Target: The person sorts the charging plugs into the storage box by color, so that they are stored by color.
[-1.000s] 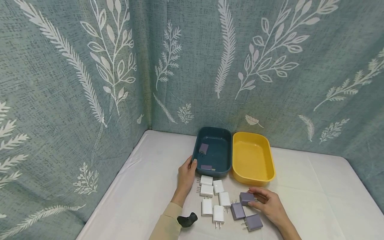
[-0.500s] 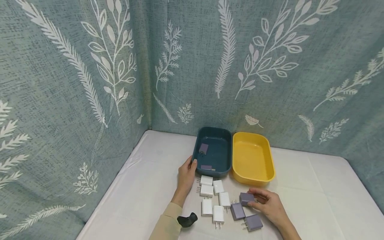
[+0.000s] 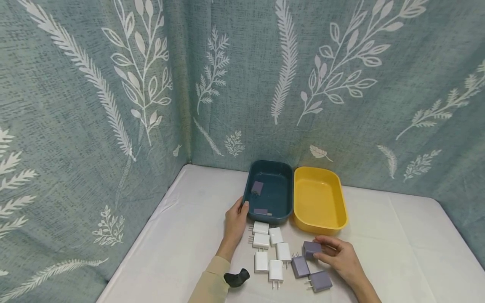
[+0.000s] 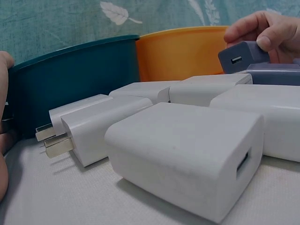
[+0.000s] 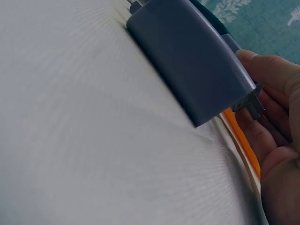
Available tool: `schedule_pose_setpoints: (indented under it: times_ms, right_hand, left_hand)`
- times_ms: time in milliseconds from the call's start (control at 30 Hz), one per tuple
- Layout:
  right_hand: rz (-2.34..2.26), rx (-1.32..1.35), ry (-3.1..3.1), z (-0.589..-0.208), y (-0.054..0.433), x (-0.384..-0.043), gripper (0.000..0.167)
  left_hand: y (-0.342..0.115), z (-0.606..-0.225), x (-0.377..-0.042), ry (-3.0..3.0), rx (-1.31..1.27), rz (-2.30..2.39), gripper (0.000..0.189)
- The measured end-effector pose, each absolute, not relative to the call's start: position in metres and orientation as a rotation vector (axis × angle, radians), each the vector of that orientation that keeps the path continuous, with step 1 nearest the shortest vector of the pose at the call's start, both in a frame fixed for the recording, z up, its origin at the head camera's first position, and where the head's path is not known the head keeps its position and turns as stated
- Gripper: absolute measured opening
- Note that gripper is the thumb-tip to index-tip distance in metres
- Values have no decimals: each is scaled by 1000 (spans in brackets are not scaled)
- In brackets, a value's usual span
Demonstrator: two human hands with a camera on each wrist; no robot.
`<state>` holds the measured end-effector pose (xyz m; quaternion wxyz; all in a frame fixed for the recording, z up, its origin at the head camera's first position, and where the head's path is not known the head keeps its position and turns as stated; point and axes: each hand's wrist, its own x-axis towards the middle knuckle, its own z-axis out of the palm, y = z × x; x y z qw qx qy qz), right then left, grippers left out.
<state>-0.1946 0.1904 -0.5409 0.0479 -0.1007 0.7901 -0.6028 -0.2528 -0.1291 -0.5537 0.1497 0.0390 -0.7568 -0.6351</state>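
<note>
My left hand (image 3: 235, 219) holds the near left corner of a dark teal bin (image 3: 286, 218), thumb at the rim. Two purple USB wall chargers (image 3: 257, 187) lie inside it. Between thumb and fingers my right hand (image 3: 337, 256) pinches another purple charger (image 3: 312, 249), its prongs toward the palm. In the left wrist view this held charger (image 4: 241, 57) is tilted, its USB port facing the camera. Two more purple chargers lie beside that hand, one left of it (image 3: 300, 267) and one nearer the body (image 3: 320, 281). A purple charger (image 5: 190, 61) fills the upper right wrist view.
Several white chargers (image 3: 261, 261) lie in front of the teal bin, prongs pointing various ways. A yellow bin (image 3: 322, 230) with nothing in it stands right against the teal one. Behind both hangs a green leaf-patterned curtain (image 3: 242, 105). A black curved piece (image 3: 236, 278) sits at the left wrist.
The purple charger in my right hand has risen very slightly in the head view. The left hand, bins and other chargers look unmoved.
</note>
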Motion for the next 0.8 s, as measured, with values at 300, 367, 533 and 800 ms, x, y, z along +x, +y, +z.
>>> schedule_pose_setpoints:
  times_ms: [300,367,533,800]
  right_hand:
    - [-1866,-417,2423,-540,188,-194,47]
    - [-1862,-420,2425,-540,187,-194,47]
    - [-1892,-427,2417,-539,185,-195,47]
    - [-1937,-476,2389,-535,179,-195,47]
  left_hand:
    - [-129,-554,-253,-2181,108,-1807,50]
    - [-130,-554,-253,-2177,109,-1806,50]
    - [-129,-553,-253,-2174,123,-1807,50]
    - [-129,-553,-253,-2176,116,-1811,49]
